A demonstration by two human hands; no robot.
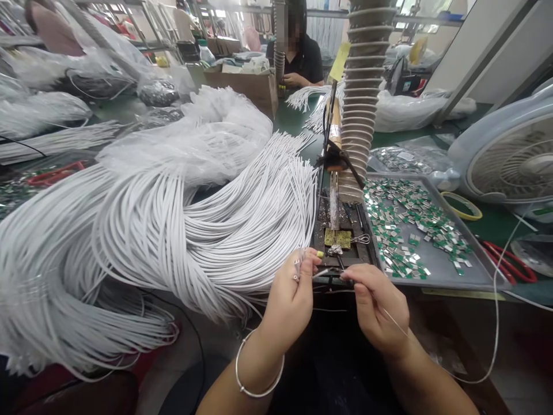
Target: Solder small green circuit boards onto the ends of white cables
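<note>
My left hand is closed around a few white cables, whose cut ends stick out between the fingers. One white cable end points from it toward my right hand. That hand is pinched on a thin pale wire, which runs under the palm and loops away to the right. Just beyond the fingertips, a soldering iron is fixed tip-down over a yellow sponge. A silvery lump lies below the sponge. Exactly what the right fingertips touch is too small to tell.
A large bundle of white cables fills the left side, partly under plastic wrap. Right of the iron are a ribbed hose, a grey tray of small green boards, red-handled tool and fan. A person sits opposite.
</note>
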